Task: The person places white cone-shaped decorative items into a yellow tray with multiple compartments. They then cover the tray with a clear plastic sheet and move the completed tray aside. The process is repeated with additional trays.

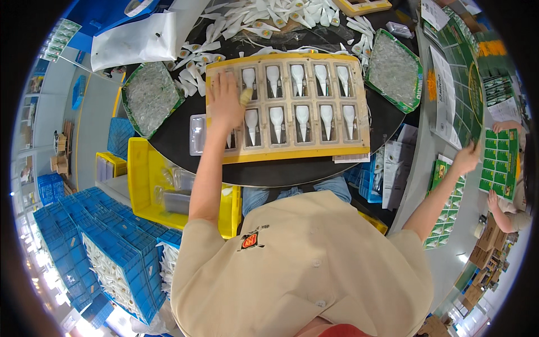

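Observation:
My left hand [226, 100] lies palm down over the left end of a tan fixture board [290, 155] with yellow edges, a pale yellow cover on its thumb. Two rows of clear plastic blisters sit in the board's recesses, most visibly holding a white tapered plastic piece [302, 122]. The hand and forearm partly hide the leftmost blisters. Far to the right, my right hand [467, 159] grips the near end of a large green printed card sheet [465, 105]. Just left of the board, a stack of empty clear blisters [197, 135] rests on the black round table [269, 175].
White pieces [269, 19] are heaped behind the board. Green-edged boxes of small clear parts [153, 94] [393, 69] flank it. A yellow bin [141, 181] stands at lower left near blue crates [122, 269]. Another person [520, 168] holds a green card sheet [499, 162] at right.

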### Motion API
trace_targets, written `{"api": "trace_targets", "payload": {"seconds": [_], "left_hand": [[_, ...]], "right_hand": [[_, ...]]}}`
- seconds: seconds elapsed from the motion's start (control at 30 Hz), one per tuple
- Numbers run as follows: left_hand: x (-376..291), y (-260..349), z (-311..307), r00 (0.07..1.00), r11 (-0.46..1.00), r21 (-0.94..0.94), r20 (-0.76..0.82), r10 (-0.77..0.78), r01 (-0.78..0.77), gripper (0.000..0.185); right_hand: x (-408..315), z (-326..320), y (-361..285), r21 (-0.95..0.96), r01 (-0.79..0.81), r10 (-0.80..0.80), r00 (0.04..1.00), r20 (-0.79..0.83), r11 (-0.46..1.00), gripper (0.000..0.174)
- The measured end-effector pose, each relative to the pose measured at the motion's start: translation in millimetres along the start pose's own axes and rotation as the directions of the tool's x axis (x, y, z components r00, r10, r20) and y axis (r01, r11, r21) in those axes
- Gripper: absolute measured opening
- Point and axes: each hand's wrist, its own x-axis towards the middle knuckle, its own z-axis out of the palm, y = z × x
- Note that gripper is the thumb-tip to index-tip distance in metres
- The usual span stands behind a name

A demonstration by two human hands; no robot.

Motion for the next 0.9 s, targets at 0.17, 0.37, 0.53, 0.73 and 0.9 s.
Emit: {"api": "trace_targets", "payload": {"seconds": [0.17,0.37,0.53,0.73,0.9], "left_hand": [[-14,18,-31,0.974,0.995,0.047,0.206,-0.094,0.086,0.074],[22,102,-28,0.992,0.906,-0.408,-0.091,0.084,-0.114,0.045],[75,195,14,0.947,0.775,-0.544,-0.177,0.269,-0.322,0.026],[92,205,30,0.935,0.803,-0.5,-0.041,0.351,-0.323,0.018],[89,218,33,0.923,0.761,-0.535,-0.104,0.372,-0.367,0.02]], "right_hand": [[-23,-57,3,0.476,-0.047,0.087,0.994,-0.064,0.878,0.03],[-46,-82,-24,0.777,-0.248,0.289,0.953,0.088,0.579,0.028],[-58,-97,-34,0.874,-0.339,0.381,0.903,0.198,0.349,0.03],[-70,-135,-29,0.9,-0.346,0.389,0.892,0.228,0.264,0.034],[-79,-133,-36,0.926,-0.347,0.388,0.882,0.267,0.151,0.034]]}}
